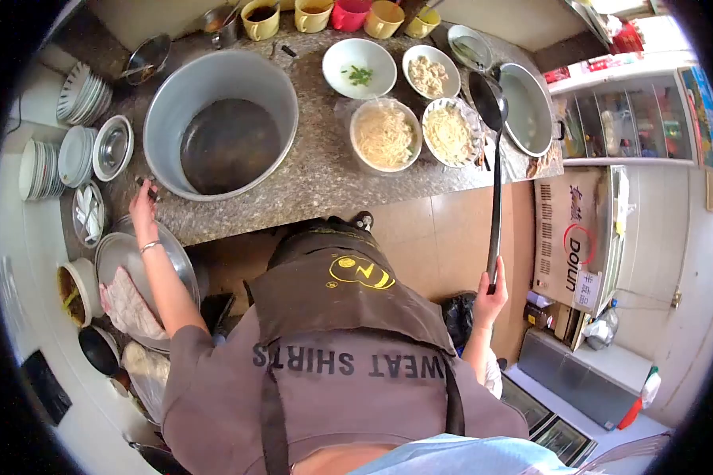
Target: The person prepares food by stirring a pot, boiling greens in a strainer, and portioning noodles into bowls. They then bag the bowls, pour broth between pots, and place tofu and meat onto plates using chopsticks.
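My left hand (143, 210) is closed on the small dark handle (147, 188) at the near left of a big metal pot (154, 131). A little dark liquid or stain covers the pot's bottom. My right hand (489, 302) grips the end of a long black ladle (496, 198), whose bowl lies at the counter's right side, by a grey pot (531, 115). Left of the ladle are a bowl of noodles (449, 136), a second noodle bowl (384, 136) in plastic wrap, a bowl of pale chunks (428, 77) and a white bowl with chopped greens (360, 75).
Several cups, among them a yellow cup (261, 22) and a red cup (350, 14), line the counter's back. Stacked plates (46, 170) and a steel bowl (113, 148) stand left. Below is a large metal lid (178, 265) with a cloth (127, 305). Cardboard boxes (558, 245) stand right.
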`<state>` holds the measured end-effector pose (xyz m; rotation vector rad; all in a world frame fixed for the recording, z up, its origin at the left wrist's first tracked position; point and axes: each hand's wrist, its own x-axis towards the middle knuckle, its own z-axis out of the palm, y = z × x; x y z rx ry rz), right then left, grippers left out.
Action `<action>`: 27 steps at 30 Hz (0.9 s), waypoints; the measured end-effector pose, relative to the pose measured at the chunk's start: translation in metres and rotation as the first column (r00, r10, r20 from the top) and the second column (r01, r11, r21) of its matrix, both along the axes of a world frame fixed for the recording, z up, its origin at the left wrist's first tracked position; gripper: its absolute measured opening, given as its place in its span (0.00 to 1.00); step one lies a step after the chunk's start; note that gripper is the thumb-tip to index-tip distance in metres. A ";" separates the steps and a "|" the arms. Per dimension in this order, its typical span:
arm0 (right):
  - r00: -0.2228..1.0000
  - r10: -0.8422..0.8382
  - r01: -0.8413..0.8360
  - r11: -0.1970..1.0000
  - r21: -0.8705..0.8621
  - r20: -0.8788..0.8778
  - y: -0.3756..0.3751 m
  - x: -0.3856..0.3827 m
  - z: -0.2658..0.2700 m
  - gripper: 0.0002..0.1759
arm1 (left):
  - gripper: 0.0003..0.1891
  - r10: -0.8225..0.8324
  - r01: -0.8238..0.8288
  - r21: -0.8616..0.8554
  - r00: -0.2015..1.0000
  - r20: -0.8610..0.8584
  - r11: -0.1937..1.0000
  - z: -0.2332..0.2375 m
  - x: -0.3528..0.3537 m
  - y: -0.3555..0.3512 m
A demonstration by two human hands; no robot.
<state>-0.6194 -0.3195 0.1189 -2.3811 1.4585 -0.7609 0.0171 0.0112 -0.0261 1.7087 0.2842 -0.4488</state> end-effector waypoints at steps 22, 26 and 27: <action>0.750 0.659 -0.526 0.546 0.651 0.053 -0.023 0.450 -0.173 0.23 | 0.12 0.036 -0.034 -0.021 0.997 0.063 0.999 0.016 -0.014 -0.006; 0.691 0.716 -0.573 0.627 0.528 -0.101 -0.009 0.465 -0.166 0.20 | 0.12 0.016 -0.015 -0.012 0.997 0.072 1.000 0.021 -0.015 -0.007; 0.696 0.709 -0.558 0.635 0.534 -0.115 -0.008 0.467 -0.166 0.20 | 0.13 -0.004 0.004 -0.007 0.994 0.105 1.000 0.023 -0.016 -0.007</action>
